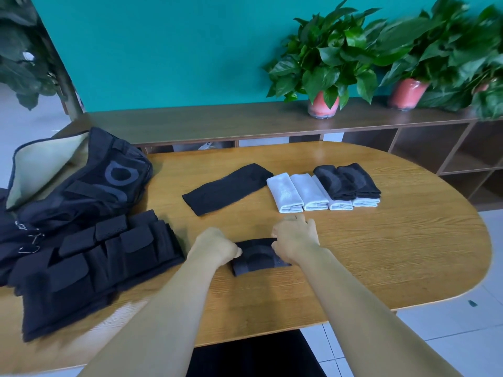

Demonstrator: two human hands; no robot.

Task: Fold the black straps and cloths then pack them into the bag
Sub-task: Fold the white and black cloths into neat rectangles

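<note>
Black bag (81,180) open beside folded straps (103,257), inside unseen

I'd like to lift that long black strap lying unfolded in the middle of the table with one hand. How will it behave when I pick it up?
The long black strap lies flat and thin on the table, so it will probably droop from a one-point grip. It looks like soft fabric, likely light. The wood looks smooth, so a push may slide or bunch it.

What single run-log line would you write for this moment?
step: folding | left hand and right hand: both grip black cloth on table | bag: open, far left | packed: not yet
</note>
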